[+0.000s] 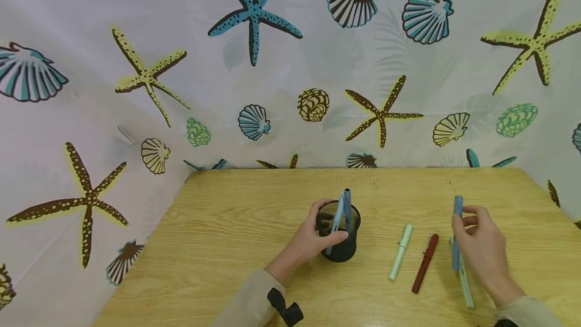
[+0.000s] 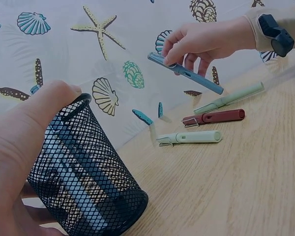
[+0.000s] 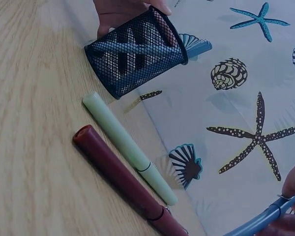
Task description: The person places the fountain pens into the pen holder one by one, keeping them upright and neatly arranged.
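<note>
My left hand [image 1: 313, 238] grips a black mesh pen cup [image 2: 88, 167], with the thumb at its rim and the fingers round its side. Inside the cup stand a light blue pen [image 1: 338, 213] and a darker blue pen [image 1: 347, 208], both leaning and poking out above the rim. To the right, my right hand [image 1: 481, 246] pinches a blue pen [image 2: 187, 73] between thumb and fingers, held above the table. Below that hand lies a pale green pen [image 1: 465, 286], partly covered by the hand and the blue pen in the head view.
A dark red pen [image 1: 425, 264] and a mint green pen [image 1: 400, 253] lie side by side on the wooden table [image 1: 218, 226], between the cup and my right hand. A cloth [image 1: 290, 64] printed with shells and starfish hangs behind the table and along its sides.
</note>
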### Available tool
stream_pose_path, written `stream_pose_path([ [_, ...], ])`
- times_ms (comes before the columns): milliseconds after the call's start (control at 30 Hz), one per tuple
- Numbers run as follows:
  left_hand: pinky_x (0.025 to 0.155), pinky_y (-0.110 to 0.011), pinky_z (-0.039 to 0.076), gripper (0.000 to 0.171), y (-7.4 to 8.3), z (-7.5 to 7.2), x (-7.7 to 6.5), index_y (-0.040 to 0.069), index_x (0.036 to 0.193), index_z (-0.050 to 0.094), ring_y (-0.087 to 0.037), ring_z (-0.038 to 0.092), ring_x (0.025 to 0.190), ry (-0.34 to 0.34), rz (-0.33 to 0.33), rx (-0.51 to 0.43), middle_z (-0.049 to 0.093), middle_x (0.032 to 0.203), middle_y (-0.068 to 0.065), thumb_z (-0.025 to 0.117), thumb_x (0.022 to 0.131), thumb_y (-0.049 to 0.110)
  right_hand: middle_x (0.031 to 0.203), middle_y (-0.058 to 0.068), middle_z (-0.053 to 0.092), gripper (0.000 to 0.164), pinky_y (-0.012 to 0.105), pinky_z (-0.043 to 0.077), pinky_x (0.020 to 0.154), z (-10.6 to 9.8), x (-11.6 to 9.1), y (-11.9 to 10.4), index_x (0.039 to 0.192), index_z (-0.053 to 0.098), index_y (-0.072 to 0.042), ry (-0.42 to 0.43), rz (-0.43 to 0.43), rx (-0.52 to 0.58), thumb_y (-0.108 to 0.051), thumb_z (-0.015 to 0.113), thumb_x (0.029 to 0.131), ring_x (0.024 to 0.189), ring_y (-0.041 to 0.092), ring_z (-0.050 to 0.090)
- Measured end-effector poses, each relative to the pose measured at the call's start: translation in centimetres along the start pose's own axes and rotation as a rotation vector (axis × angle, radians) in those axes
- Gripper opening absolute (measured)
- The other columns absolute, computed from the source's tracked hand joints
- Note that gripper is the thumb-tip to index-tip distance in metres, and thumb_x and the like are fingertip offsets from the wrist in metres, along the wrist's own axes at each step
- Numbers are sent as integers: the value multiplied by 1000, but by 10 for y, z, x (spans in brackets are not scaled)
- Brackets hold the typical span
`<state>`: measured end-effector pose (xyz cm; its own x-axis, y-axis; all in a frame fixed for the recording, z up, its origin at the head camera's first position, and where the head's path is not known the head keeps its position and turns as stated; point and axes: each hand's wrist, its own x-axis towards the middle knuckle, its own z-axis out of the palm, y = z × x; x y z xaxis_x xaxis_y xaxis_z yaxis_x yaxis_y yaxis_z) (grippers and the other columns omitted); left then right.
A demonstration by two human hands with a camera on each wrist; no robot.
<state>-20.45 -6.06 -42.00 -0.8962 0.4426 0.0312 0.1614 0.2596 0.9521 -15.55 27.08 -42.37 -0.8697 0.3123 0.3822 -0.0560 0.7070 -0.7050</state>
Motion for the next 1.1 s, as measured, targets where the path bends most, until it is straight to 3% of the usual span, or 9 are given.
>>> stream_pose_path([
  [100, 86, -44, 44, 75, 0, -1, -1, 28, 143, 24, -34, 45, 118, 3, -4, 0, 45, 129, -12, 70, 84, 35, 90, 16, 63, 35, 22, 45, 49, 4, 0, -1, 119, 52, 1, 35, -39, 11, -23, 52, 94, 66, -1, 50],
  [500, 84, -41, 45, 75, -1, -1, 0, 28, 143, 24, -28, 47, 116, -1, -4, -11, 46, 128, -11, 70, 84, 34, 90, 14, 63, 30, 13, 41, 53, 17, 4, -17, 118, 53, 1, 106, -144, 104, -14, 57, 92, 71, -7, 46],
  [767, 84, -42, 45, 75, 0, 0, 1, 28, 143, 24, -29, 47, 116, 0, -10, -14, 46, 128, -11, 70, 84, 34, 92, 12, 60, 32, 16, 46, 50, 26, 8, -29, 121, 48, -1, 69, -152, 220, -14, 55, 93, 76, -1, 50],
  [1100, 85, -43, 45, 75, 4, 0, -1, 28, 143, 24, -30, 47, 115, 6, -16, -4, 47, 126, -12, 70, 84, 33, 92, 10, 60, 31, 12, 45, 56, 40, 9, -55, 120, 50, -2, 55, -246, 304, -6, 59, 90, 76, 3, 52],
])
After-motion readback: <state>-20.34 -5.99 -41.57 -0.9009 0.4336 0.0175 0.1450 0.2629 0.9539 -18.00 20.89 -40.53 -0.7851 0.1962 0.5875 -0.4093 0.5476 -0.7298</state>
